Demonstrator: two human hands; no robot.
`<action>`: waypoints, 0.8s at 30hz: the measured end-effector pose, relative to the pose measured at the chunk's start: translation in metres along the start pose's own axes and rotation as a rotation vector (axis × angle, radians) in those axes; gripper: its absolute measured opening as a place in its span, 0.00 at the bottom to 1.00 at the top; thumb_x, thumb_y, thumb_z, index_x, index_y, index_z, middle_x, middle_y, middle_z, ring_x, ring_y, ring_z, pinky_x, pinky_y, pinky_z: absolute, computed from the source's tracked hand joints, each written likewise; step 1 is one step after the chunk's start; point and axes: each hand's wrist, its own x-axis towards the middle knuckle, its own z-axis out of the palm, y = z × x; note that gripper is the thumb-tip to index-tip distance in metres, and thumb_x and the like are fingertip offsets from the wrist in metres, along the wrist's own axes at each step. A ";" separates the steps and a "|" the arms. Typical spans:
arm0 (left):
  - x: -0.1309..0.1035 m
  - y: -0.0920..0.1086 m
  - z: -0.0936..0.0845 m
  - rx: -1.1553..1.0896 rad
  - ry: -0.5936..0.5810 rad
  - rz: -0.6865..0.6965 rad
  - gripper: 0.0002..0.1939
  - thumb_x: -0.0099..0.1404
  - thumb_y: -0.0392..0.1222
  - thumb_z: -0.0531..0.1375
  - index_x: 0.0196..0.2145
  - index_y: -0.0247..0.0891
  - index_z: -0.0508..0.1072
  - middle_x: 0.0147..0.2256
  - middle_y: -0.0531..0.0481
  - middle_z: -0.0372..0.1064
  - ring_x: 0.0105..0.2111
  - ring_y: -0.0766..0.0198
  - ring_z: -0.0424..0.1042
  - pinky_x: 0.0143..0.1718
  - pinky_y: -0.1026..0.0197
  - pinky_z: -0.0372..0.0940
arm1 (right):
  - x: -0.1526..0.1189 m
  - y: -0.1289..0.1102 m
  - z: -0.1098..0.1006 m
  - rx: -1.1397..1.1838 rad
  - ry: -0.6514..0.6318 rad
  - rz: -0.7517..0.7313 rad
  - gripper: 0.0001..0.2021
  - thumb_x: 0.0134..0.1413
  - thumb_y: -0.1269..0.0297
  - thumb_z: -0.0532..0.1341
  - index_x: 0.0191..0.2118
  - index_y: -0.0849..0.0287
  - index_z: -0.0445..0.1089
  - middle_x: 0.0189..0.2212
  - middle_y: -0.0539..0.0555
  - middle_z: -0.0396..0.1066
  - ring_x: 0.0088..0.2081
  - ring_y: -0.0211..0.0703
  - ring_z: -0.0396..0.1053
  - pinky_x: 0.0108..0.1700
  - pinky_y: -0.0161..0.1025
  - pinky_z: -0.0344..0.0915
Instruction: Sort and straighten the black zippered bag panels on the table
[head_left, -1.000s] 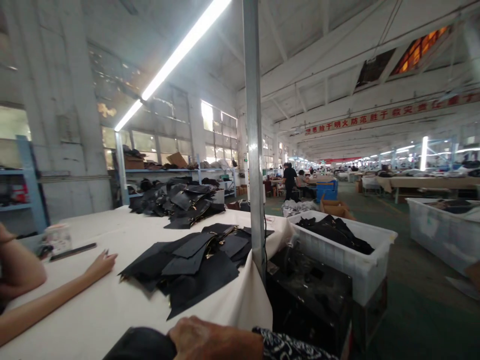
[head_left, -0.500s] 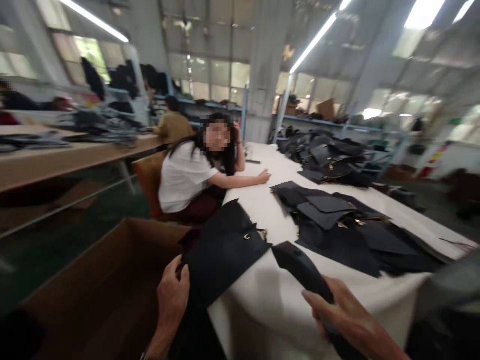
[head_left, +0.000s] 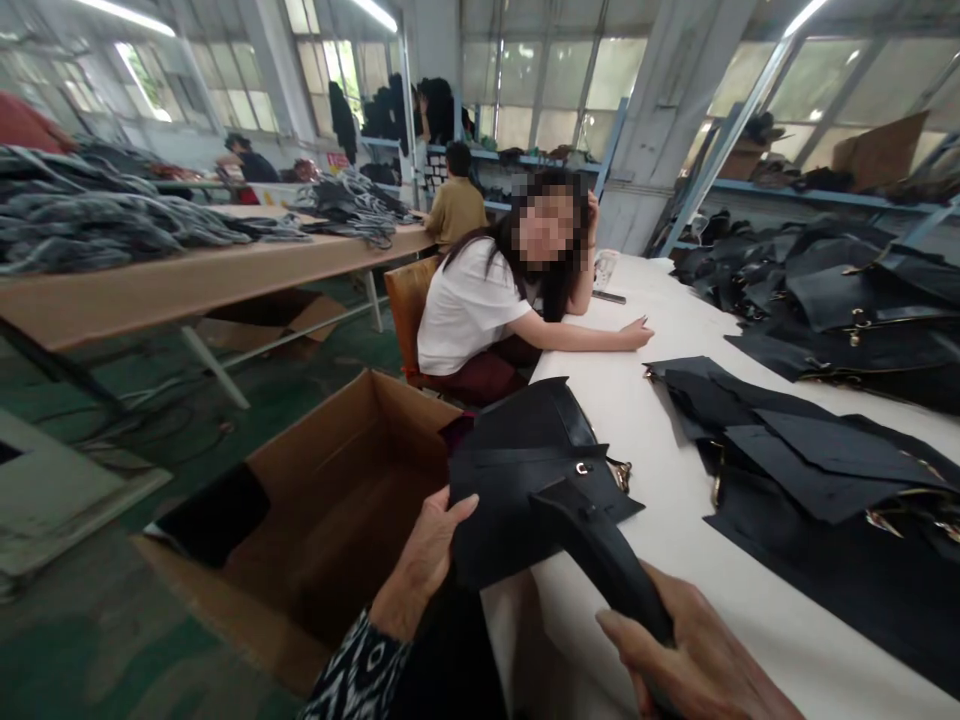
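Observation:
My left hand (head_left: 426, 553) grips the left edge of a black leather bag piece (head_left: 525, 470) with a small gold fitting, held over the corner of the white-covered table (head_left: 667, 480). In my right hand (head_left: 694, 660), a black strap (head_left: 607, 555) is clasped and rises toward the bag piece. A pile of flat black leather pieces (head_left: 810, 460) lies on the table just to the right. An open cardboard box (head_left: 330, 490) stands on the floor under my left hand.
A seated person in a white shirt (head_left: 480, 300) leans on the table with one arm stretched across it. A second heap of black pieces (head_left: 825, 290) sits farther back. A long wooden bench (head_left: 187, 280) with grey bundles runs on the left. More people work behind.
My view swung from the right side of the hall to the left. Both hands came up, now holding the black bag piece and strap closer together above the box.

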 end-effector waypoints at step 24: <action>-0.004 0.002 0.026 -0.028 0.115 0.022 0.18 0.55 0.40 0.64 0.43 0.33 0.73 0.34 0.46 0.76 0.32 0.60 0.75 0.33 0.62 0.68 | 0.030 -0.036 0.000 -0.054 0.003 -0.106 0.12 0.57 0.55 0.55 0.30 0.58 0.58 0.16 0.47 0.66 0.18 0.38 0.67 0.21 0.31 0.61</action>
